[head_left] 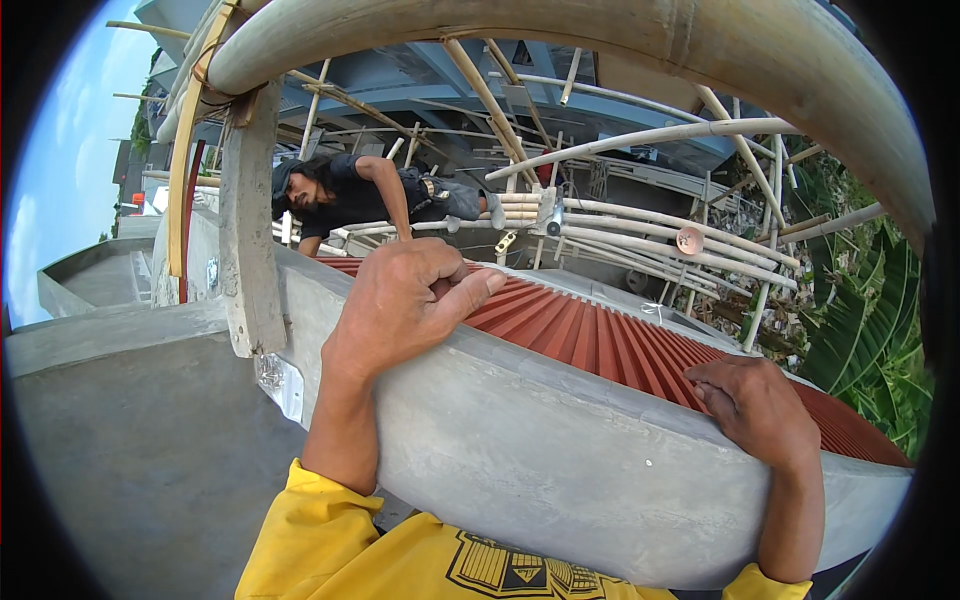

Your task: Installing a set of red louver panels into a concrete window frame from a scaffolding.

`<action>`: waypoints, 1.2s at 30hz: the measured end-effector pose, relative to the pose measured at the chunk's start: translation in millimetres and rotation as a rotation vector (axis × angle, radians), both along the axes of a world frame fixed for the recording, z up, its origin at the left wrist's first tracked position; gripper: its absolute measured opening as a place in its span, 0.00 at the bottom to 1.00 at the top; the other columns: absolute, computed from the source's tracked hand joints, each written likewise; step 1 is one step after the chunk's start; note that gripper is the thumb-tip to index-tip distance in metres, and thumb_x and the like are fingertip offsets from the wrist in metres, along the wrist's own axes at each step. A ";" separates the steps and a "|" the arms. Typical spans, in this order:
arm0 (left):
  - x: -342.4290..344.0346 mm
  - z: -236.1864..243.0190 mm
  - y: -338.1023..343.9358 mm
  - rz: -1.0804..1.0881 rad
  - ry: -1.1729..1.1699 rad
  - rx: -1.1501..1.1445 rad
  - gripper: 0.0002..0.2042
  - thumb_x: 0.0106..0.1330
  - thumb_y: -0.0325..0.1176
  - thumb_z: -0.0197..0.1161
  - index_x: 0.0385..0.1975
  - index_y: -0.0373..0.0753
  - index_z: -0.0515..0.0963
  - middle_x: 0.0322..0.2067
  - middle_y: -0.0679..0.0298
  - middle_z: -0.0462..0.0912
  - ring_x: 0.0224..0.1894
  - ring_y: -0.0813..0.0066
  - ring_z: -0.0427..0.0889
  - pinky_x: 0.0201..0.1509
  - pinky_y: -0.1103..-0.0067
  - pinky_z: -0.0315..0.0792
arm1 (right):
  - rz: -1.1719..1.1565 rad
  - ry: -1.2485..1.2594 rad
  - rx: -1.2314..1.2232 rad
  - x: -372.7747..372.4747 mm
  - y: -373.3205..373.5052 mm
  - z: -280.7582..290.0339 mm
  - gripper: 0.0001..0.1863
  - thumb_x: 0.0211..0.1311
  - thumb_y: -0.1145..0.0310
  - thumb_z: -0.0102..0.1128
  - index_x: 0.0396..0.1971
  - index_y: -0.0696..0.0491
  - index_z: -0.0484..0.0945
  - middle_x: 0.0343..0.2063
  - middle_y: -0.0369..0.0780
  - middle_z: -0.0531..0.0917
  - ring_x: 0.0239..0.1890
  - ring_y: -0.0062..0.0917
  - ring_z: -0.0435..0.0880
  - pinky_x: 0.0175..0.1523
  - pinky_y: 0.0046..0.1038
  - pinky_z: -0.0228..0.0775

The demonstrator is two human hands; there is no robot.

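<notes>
Just beyond the grey concrete parapet (520, 440), the red ribbed panel (580, 335) runs left to right past the half-curled left hand (400, 300) and right hand (758, 408), any grip unclear.

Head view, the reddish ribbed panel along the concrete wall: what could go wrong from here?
1. The left hand and right hand are at the top of the concrete wall; leaning farther out could cost balance.
2. If the reddish ribbed panel is loose, which I cannot tell, it might shift and strike the co-worker near its left end.
3. The co-worker, among bamboo poles, might slip.
</notes>
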State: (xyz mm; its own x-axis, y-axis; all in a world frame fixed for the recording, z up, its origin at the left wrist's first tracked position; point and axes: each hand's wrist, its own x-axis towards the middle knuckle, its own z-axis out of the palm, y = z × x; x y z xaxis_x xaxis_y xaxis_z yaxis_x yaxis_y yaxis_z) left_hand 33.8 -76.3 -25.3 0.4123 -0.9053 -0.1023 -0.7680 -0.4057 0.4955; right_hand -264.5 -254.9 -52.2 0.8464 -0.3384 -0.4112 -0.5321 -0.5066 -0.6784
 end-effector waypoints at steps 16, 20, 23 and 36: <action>-0.3 -1.9 -0.2 -0.003 0.007 -0.036 0.19 0.60 0.40 0.69 0.16 0.32 0.76 0.13 0.58 0.72 0.16 0.66 0.69 0.23 0.71 0.62 | 0.007 0.053 0.042 2.2 -1.9 2.8 0.10 0.56 0.76 0.62 0.39 0.61 0.83 0.34 0.50 0.85 0.36 0.44 0.85 0.44 0.35 0.77; 0.3 1.9 -0.4 0.002 0.008 -0.014 0.20 0.61 0.42 0.69 0.15 0.32 0.75 0.13 0.60 0.70 0.17 0.71 0.66 0.23 0.73 0.60 | 0.008 -0.019 0.006 1.4 -0.9 3.9 0.10 0.55 0.76 0.61 0.37 0.62 0.83 0.28 0.49 0.85 0.31 0.43 0.84 0.40 0.37 0.76; 0.7 -0.6 0.9 0.007 0.020 -0.006 0.21 0.61 0.43 0.69 0.15 0.32 0.76 0.13 0.62 0.69 0.18 0.75 0.64 0.23 0.74 0.58 | 0.016 -0.023 0.007 2.3 -0.6 1.4 0.10 0.56 0.76 0.61 0.37 0.62 0.83 0.28 0.49 0.85 0.31 0.43 0.84 0.40 0.37 0.76; -0.4 3.9 -1.1 0.005 -0.005 0.030 0.19 0.60 0.42 0.69 0.16 0.32 0.77 0.14 0.58 0.73 0.16 0.66 0.71 0.24 0.72 0.64 | 0.018 -0.045 0.004 2.8 -0.5 2.6 0.09 0.56 0.76 0.61 0.37 0.62 0.83 0.27 0.50 0.84 0.30 0.44 0.84 0.39 0.38 0.76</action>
State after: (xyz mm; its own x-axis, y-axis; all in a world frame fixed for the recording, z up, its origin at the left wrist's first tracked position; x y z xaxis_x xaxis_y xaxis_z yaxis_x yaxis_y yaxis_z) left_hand 33.4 -77.4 -21.3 0.4176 -0.8997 -0.1272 -0.7683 -0.4244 0.4791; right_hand -261.7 -255.4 -49.6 0.8698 -0.3215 -0.3743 -0.4922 -0.5128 -0.7034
